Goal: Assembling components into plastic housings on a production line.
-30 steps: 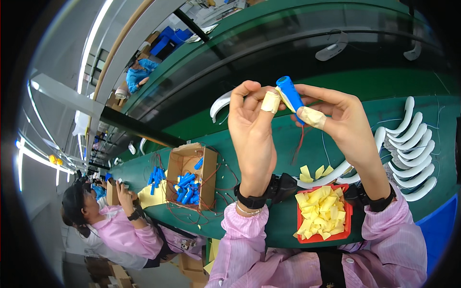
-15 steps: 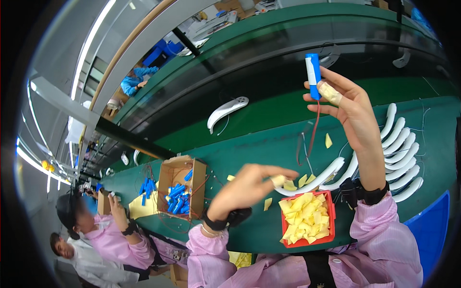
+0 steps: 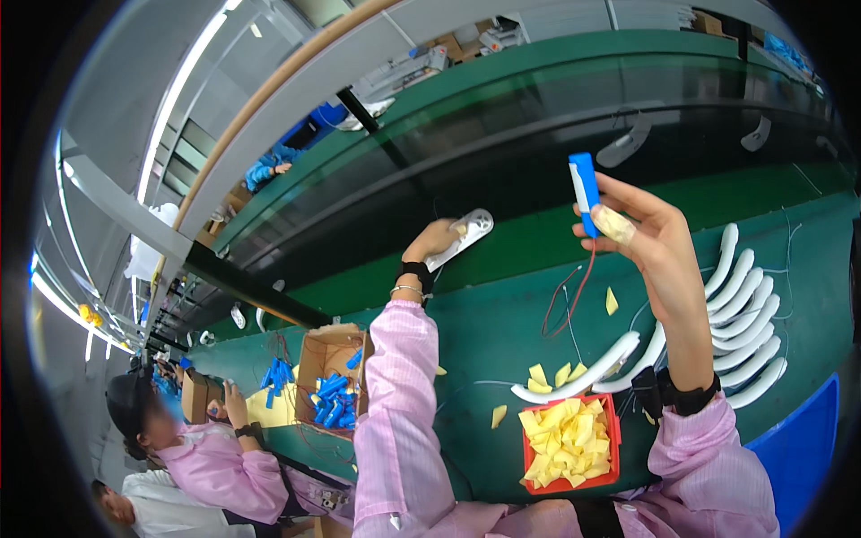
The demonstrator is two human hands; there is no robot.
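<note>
My right hand (image 3: 653, 224) holds up a blue cylindrical battery pack (image 3: 585, 184) with a white label between thumb and fingers. Thin red wires (image 3: 571, 309) hang from its lower end. Yellow tape wraps the right thumb. Reaching far forward, my left hand (image 3: 434, 240) grips a white curved plastic shell (image 3: 473, 236) with a round end, over the dark green conveyor. Its fingertips are partly hidden. On the bench below, a red tray (image 3: 615, 430) holds many yellow paper pieces (image 3: 567, 439). Two white curved shells (image 3: 583, 381) lie just behind the tray.
Several white curved shells (image 3: 749, 327) lie in a row at the right. A cardboard box (image 3: 309, 359) of blue batteries stands left of my left sleeve. Beyond it a person in pink (image 3: 229, 457) works. A blue bin (image 3: 798, 448) is at the right edge.
My left hand has moved from beside the red tray forward to the conveyor and taken hold of the white shell there. The battery pack in my right hand sits a little lower in view.
</note>
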